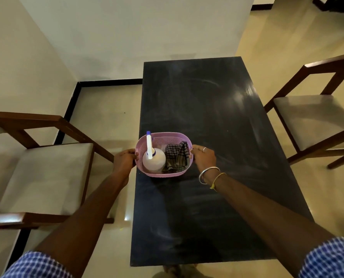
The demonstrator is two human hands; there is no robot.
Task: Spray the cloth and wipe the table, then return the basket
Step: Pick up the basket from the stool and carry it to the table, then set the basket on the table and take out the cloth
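Note:
A pink plastic basket (163, 137) is at the left edge of the dark rectangular table (217, 121). Inside it a white spray bottle (154, 159) with a purple-tipped nozzle stands on the left, and a crumpled checked cloth (177, 155) lies on the right. My left hand (125, 159) grips the basket's left handle, out past the table's edge. My right hand (203, 156) grips the right handle, over the tabletop. Whether the basket rests on the table or is lifted just above it cannot be told.
A wooden chair with a pale cushion (44, 173) stands to the table's left, and another chair (315, 117) to its right. White walls meet in a corner at the back left. Pale tiled floor surrounds the table, whose surface shows faint wipe streaks.

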